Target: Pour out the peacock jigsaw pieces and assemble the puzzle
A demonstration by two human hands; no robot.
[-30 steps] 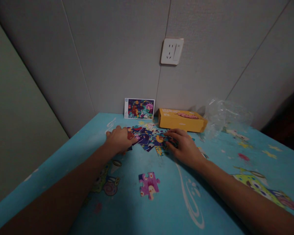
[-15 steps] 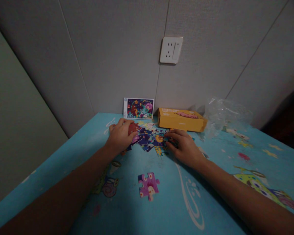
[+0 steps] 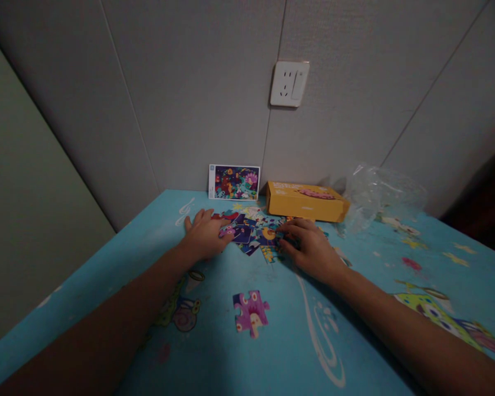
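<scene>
A heap of colourful jigsaw puzzle pieces [image 3: 244, 231] lies overlapping on the blue tablecloth, between my two hands. My left hand [image 3: 206, 235] rests on the left side of the heap, fingers spread and thumb against pieces with pink and dark blue print. At the right edge, my right hand [image 3: 309, 246] touches the pieces with bent fingers, its thumb apart from them; pieces show in the gap. Some pieces are hidden under both hands. Nearer to me, a single pink puzzle piece [image 3: 247, 311] lies flat by itself, between my forearms.
Behind the heap, a picture card [image 3: 235, 182] leans on the grey wall, next to a yellow box [image 3: 307, 202]. A crumpled clear plastic bag [image 3: 371, 192] lies right of the box. The blue cartoon tablecloth [image 3: 280, 346] covers the table. A wall socket [image 3: 289, 84] is above.
My left hand has lowered slightly toward me, with its fingers flatter, uncovering reddish pieces at the heap's back left. My right hand has stayed in place.
</scene>
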